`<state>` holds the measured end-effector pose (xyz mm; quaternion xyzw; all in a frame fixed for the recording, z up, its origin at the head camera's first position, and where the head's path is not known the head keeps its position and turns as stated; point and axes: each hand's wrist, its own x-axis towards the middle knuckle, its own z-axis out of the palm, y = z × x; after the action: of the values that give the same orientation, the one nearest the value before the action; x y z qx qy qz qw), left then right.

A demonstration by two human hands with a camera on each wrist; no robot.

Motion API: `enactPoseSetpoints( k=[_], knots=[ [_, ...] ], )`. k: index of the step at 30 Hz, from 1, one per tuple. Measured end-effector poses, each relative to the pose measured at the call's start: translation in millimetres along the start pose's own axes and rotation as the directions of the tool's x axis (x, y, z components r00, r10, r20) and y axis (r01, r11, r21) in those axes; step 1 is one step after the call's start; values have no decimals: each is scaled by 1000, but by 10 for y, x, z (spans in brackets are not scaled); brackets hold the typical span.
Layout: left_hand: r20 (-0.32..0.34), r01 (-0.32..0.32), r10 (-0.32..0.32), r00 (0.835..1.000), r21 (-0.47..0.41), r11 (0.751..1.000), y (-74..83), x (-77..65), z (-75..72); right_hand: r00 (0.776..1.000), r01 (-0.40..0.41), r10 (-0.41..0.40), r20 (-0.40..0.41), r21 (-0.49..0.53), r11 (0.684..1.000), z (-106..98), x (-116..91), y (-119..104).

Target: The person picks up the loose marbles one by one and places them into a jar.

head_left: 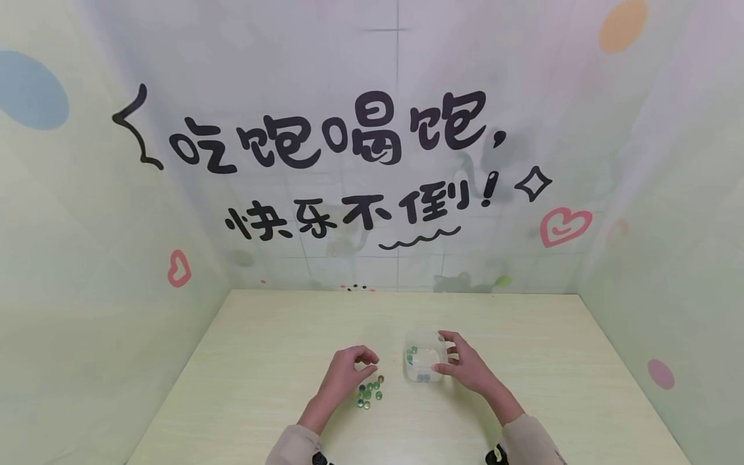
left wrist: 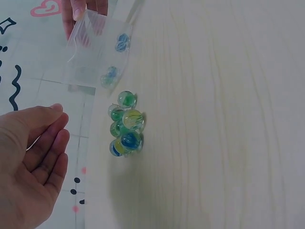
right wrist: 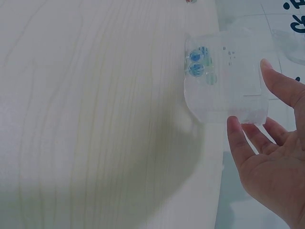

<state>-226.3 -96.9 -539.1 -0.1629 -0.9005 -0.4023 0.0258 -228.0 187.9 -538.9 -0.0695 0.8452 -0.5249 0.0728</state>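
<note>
My right hand point(head_left: 467, 369) grips the side of a clear plastic box point(head_left: 414, 374), with the thumb on one edge and fingers against the wall. Several blue and green glass marbles point(right wrist: 196, 69) show through the box wall in the right wrist view. Left of the box, my left hand point(head_left: 347, 369) hovers with fingers loosely bent; a gap shows between thumb and fingers, and I see nothing in it. Close beside and below that hand, a cluster of several glass marbles point(left wrist: 132, 119), green, blue and yellowish, lies on the table.
The pale wood-grain table point(head_left: 261, 387) runs to a back wall point(head_left: 349, 271) printed with black characters. Side walls point(head_left: 645, 310) rise along the table's left and right edges.
</note>
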Motion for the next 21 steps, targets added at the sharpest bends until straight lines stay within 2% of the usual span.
enactPoseSetpoints(
  k=[4, 15, 21],
  knots=[
    [6, 1, -1, 1000, 6, 1000, -35, -27, -11, 1000, 5, -5, 3, 7, 1000, 0, 0, -5],
    [45, 93, -93, 995, 0, 996, -132, -96, -38, 1000, 12, -12, 1, 14, 1000, 6, -3, -14],
    [63, 89, -88, 994, -10, 996, -215, -127, -28, 1000, 13, -13, 6, 7, 1000, 7, -6, -3]
  ],
)
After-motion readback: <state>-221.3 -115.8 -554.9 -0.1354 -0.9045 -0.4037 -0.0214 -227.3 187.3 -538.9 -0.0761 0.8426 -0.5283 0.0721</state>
